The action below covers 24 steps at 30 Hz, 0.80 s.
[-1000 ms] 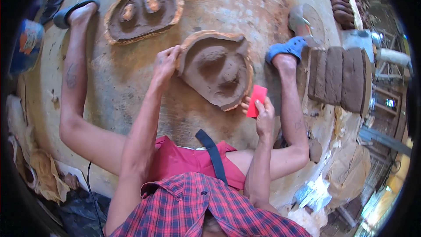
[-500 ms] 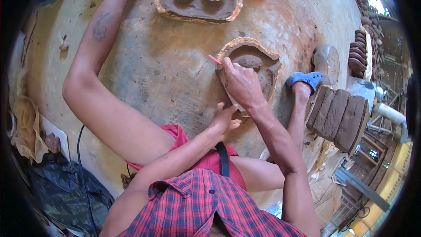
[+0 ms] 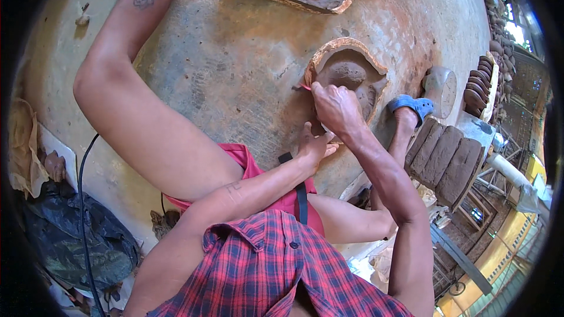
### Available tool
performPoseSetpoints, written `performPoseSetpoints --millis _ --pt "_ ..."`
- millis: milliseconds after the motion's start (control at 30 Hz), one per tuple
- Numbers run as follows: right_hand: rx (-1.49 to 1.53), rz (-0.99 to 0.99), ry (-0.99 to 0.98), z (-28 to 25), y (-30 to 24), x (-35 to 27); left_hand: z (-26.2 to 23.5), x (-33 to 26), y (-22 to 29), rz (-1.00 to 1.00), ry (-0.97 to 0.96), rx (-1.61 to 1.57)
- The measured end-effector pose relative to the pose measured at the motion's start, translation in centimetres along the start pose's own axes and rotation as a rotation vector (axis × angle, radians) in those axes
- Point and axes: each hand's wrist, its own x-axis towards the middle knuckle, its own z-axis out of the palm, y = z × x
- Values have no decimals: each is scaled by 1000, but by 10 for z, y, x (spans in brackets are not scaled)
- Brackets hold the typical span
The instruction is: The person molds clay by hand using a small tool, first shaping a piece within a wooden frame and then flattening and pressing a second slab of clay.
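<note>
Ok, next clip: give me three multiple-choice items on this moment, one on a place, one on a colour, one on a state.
1. Where is the right hand?
A. on the near rim of the closer clay mould
B. on the row of clay slabs
C. on the sandal

2. What colour is the small tool in the right hand?
A. green
B. red
C. white

3. How is the left hand?
A. gripping the tool
B. raised clear of the floor
C. open, pressed by the mould's near edge

Answers: 1 A, the hand lies on the mould's near rim. 2 B, a red tip sticks out past the fingers. 3 C, the fingers are spread below the right hand and hold nothing.
</note>
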Motion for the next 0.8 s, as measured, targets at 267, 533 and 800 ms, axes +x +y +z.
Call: performPoseSetpoints --millis 267,533,800 --pt "-24 -14 -228 15 8 -40 -3 9 -9 107 30 -51" --pt "96 112 -407 -3 21 -91 -28 -5 2 61 68 67" --pt "571 237 596 9 7 -152 -33 -104 71 -237 -226 961"
